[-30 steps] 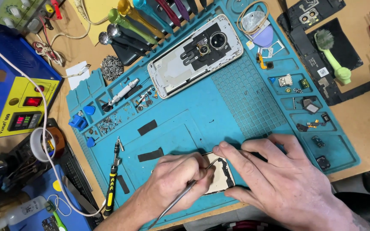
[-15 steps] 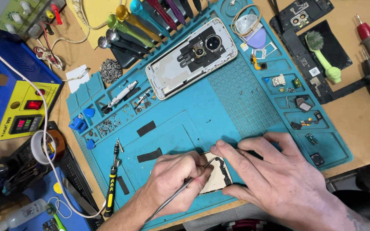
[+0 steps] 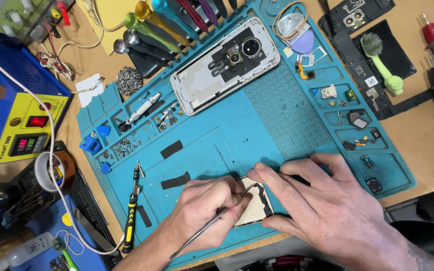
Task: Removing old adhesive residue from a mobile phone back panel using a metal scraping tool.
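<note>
Left hand (image 3: 204, 211) fingers clamped on tweezers (image 3: 212, 223); right hand (image 3: 322, 200) fingers spread, pressing small board (image 3: 254, 208) at mat's (image 3: 237, 130) near edge.

A light wooden workbench (image 3: 423, 145) under even light carries a blue silicone work mat (image 3: 227, 125).

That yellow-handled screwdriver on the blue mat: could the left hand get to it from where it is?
Probably yes. The screwdriver lies bare on the mat, just beside the left hand, nothing between them. But that hand holds tweezers, which it would likely have to put down.
</note>
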